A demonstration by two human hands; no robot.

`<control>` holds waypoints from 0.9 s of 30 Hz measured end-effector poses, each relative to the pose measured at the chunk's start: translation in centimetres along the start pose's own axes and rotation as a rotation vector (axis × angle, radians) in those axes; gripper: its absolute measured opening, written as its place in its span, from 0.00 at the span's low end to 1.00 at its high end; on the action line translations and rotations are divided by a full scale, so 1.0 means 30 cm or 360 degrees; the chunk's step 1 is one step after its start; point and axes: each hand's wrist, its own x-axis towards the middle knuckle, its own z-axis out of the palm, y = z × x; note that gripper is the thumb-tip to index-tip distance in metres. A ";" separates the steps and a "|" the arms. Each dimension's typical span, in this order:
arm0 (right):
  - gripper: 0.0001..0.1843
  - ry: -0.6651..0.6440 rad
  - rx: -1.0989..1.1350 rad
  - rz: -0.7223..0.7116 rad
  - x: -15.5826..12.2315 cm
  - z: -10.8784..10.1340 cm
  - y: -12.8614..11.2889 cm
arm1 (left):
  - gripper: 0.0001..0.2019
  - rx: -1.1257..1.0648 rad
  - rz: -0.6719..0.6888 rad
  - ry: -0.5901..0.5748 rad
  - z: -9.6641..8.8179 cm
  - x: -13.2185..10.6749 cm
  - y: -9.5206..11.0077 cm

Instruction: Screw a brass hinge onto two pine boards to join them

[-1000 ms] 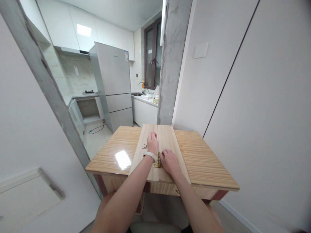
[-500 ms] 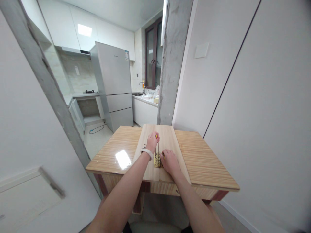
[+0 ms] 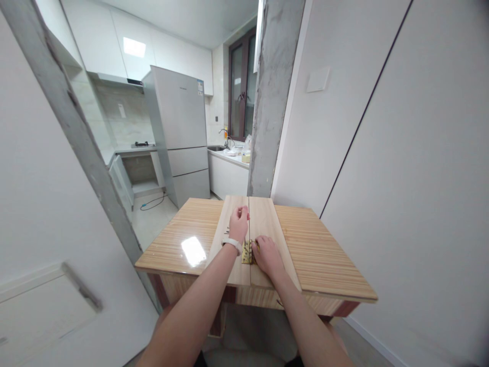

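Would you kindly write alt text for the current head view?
A person's right hand rests at a golden hinge where two pale wooden boards meet on a table. The left hand is curled above them. Behind stands a silver refrigerator.

from afar i make out left forearm (image 3: 194,306) bare, with narrow whitish band (image 3: 232,246) circling wrist, smooth, shaped like watch strap; right forearm (image 3: 301,311) bare too; black cloth (image 3: 200,359) peeking in at my view's bottom edge, garment unclear

Two pale boards (image 3: 263,216) on striped table (image 3: 321,250)
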 end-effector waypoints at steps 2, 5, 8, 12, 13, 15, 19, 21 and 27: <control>0.14 -0.0003 -0.0003 0.0008 0.001 0.001 -0.001 | 0.16 -0.0040 -0.0016 0.0089 0.011 0.002 -0.014; 0.14 -0.0012 -0.0010 0.0017 0.001 0.000 -0.004 | 0.16 -0.0066 -0.0053 0.0178 0.030 0.002 -0.029; 0.14 -0.0026 -0.0018 0.0016 0.000 -0.005 -0.006 | 0.17 0.0037 -0.0069 0.0196 0.044 -0.002 -0.028; 0.14 -0.0037 -0.0026 0.0015 0.000 -0.009 -0.006 | 0.17 -0.0005 -0.0032 0.0095 0.051 0.000 -0.016; 0.13 -0.0044 -0.0026 0.0017 0.000 -0.010 -0.006 | 0.17 -0.0025 -0.0025 0.0079 0.050 0.003 -0.016; 0.13 -0.0057 -0.0024 0.0021 0.000 -0.011 -0.007 | 0.18 -0.0039 -0.0031 0.0043 0.046 0.011 -0.021; 0.13 -0.0055 -0.0012 0.0031 0.001 -0.014 -0.010 | 0.18 -0.0014 -0.0043 -0.0099 0.029 0.027 -0.037; 0.13 -0.0047 -0.0005 0.0025 0.000 -0.016 -0.012 | 0.16 -0.0054 -0.0061 -0.0169 0.020 0.033 -0.039; 0.12 -0.0026 0.0008 0.0014 -0.002 -0.016 -0.013 | 0.12 -0.0200 -0.0153 -0.0327 0.000 0.048 -0.027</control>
